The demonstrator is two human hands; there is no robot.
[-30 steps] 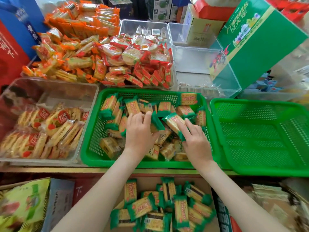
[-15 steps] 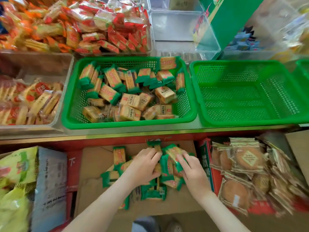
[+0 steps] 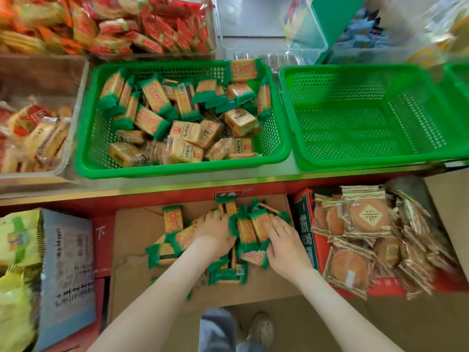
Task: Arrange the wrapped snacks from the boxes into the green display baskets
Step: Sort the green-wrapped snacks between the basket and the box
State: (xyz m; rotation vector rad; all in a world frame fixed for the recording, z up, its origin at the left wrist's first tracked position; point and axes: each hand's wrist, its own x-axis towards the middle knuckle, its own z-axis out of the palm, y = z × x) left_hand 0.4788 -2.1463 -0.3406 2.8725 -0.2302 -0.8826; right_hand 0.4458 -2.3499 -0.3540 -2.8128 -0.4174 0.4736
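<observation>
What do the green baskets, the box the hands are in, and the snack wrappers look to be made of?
Baskets: moulded plastic, slightly glossy, judging by the uniform green and perforated grid walls. Box: corrugated cardboard, matte brown, with creased flaps. Wrappers: thin printed plastic film, probably, given the sheen and crimped green ends.

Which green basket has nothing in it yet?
Find the shelf edge above the floor boxes. Two green baskets sit side by side on it; the empty basket is the right one, its mesh floor bare, while the left basket holds green-wrapped snacks.
</observation>
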